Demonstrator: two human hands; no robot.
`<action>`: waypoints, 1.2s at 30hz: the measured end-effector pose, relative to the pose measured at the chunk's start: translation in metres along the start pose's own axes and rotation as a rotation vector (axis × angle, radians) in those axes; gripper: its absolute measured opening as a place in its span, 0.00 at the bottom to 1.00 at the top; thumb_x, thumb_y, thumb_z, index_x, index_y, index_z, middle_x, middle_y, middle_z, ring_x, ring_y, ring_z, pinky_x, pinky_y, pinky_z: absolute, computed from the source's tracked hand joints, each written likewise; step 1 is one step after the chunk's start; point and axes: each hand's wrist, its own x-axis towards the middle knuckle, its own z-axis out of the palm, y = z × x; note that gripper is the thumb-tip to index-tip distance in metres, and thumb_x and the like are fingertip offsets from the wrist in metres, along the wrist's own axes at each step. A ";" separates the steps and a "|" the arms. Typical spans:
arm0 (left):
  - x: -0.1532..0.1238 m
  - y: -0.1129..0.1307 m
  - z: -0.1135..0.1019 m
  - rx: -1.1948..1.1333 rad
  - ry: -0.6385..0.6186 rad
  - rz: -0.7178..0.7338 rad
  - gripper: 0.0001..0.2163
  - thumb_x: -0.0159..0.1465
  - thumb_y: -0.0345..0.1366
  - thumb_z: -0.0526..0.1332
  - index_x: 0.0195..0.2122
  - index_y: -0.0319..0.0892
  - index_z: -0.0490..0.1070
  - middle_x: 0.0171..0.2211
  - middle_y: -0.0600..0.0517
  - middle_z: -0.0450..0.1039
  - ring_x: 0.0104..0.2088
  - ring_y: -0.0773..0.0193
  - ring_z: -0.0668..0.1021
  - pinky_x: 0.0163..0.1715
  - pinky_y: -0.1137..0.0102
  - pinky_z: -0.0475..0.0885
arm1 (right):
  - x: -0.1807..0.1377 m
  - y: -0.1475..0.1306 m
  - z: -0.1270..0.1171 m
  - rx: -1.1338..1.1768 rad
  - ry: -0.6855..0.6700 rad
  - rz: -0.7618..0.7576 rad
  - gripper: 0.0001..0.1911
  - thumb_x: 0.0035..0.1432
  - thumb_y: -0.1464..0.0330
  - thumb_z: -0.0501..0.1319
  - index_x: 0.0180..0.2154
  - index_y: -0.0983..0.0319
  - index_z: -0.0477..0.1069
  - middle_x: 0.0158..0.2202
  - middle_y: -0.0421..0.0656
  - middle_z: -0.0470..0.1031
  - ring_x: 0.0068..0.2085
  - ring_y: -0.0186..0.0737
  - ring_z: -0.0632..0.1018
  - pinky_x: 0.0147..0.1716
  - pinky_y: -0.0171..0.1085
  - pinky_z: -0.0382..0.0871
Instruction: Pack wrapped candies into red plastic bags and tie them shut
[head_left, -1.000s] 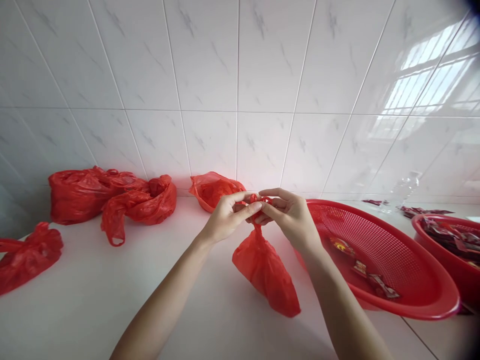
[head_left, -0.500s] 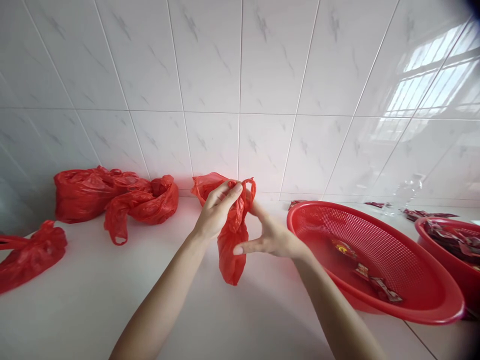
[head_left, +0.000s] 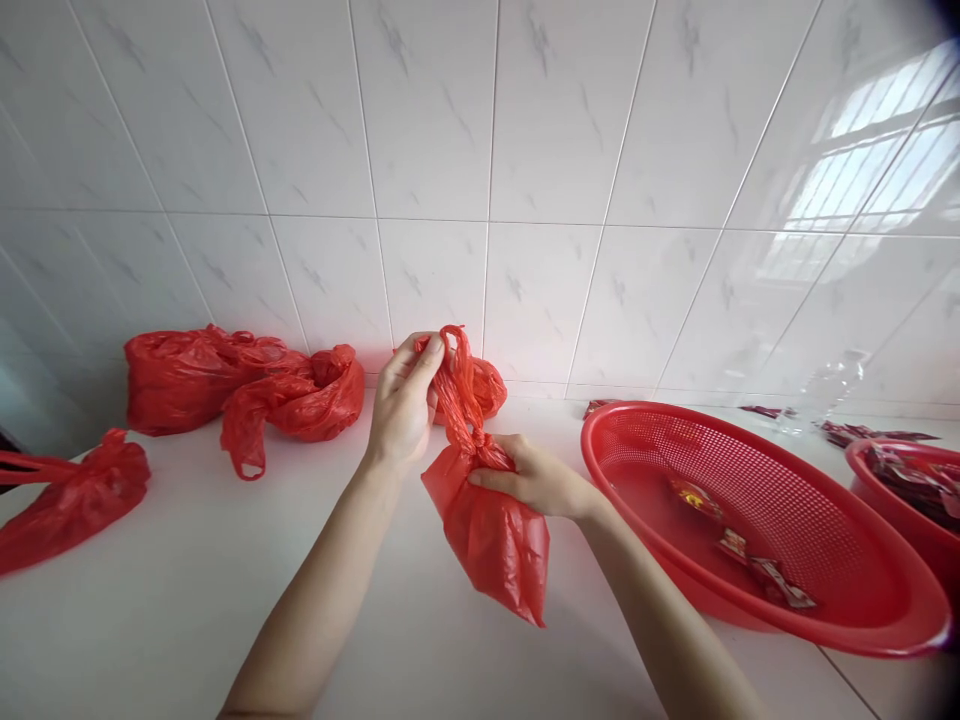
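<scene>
A small filled red plastic bag (head_left: 491,535) hangs above the white counter (head_left: 165,600) in the middle of the view. My left hand (head_left: 401,405) pinches the bag's twisted handles and holds them upward. My right hand (head_left: 536,478) is closed round the bag's neck, just below the twist. Behind my hands, against the tiled wall, another red bag (head_left: 487,385) is partly hidden.
Two filled red bags (head_left: 240,385) lie at the back left and another red bag (head_left: 71,495) at the left edge. A red perforated basket (head_left: 750,520) with a few wrapped packets stands at the right, a second red basin (head_left: 907,490) beyond it, and a clear bottle (head_left: 825,385) by the wall.
My left hand has lifted the bag's handles higher. My right hand went from open fingers beside the bag to a grip round its neck. The bag now hangs lower and fuller.
</scene>
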 end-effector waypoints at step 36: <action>-0.021 0.008 0.011 0.348 -0.629 -0.254 0.14 0.66 0.41 0.61 0.26 0.40 0.72 0.26 0.53 0.67 0.29 0.66 0.70 0.29 0.70 0.66 | -0.010 -0.007 -0.017 0.207 0.069 -0.040 0.20 0.61 0.51 0.61 0.31 0.62 0.75 0.29 0.40 0.74 0.32 0.38 0.75 0.35 0.38 0.71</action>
